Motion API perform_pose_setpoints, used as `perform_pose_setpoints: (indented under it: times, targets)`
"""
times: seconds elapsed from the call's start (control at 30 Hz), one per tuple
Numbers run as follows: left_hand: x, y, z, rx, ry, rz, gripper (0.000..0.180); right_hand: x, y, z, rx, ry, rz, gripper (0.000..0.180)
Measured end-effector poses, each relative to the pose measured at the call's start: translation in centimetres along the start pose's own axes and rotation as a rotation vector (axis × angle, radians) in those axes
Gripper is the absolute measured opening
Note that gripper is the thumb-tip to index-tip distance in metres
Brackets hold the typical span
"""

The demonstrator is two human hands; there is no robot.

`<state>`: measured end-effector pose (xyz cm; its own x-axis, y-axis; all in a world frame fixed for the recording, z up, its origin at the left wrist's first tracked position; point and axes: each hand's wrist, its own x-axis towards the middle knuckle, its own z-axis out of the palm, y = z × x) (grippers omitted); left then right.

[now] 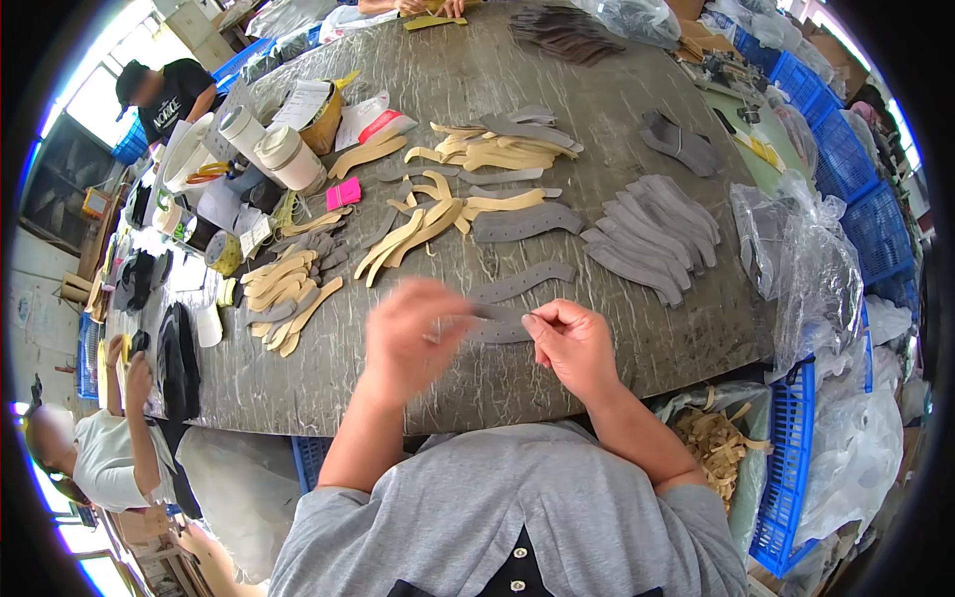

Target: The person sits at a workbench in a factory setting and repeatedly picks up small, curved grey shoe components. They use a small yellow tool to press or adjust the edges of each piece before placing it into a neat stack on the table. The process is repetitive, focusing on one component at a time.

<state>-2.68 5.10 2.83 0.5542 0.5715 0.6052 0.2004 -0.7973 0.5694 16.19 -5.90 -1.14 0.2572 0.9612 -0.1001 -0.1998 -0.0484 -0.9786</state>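
Close in front of me, my right hand (577,348) is closed, thumb and forefinger pinching the right end of a grey curved strip (502,331) with small holes along it. My left hand (413,333) hovers over the strip's other end, smeared by motion. Its fingertips are near a small dark patch that I cannot make out. Just beyond lies a second grey curved strip (532,282), flat on the table. Farther off is a stack of grey curved strips (525,223), and a fanned group of grey strips (652,239) lies to the right.
Beige strips (408,239) lie left of centre, beside a pink pad (343,193). White jars (288,157) stand at the back left. Blue crates (786,468) and clear plastic bags (796,269) line the right side. Other people work at the left and far edges.
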Motion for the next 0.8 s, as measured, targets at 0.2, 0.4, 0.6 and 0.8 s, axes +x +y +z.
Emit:
perform_pose_setpoints:
  times: [0.2, 0.4, 0.6, 0.8]
  targets:
    - [-0.4, 1.9, 2.7, 0.139, -0.144, 0.195, 0.046, -0.1, -1.0, 0.9, 0.323, -0.138, 0.125, 0.013]
    - [-1.5, 2.2, 2.9, 0.083, -0.200, -0.083, 0.058, -0.8, -1.6, 0.8, 0.204, -0.063, 0.070, 0.014]
    - [-2.0, 2.8, 3.9, 0.351, -0.343, -0.117, 0.073, -1.1, -1.5, 1.6, -0.242, 0.039, -0.154, 0.007]
    - [-2.1, 3.0, 4.6, 0.419, -0.440, -0.179, 0.078, -0.7, -0.8, 1.5, -0.529, 0.115, -0.531, 0.006]
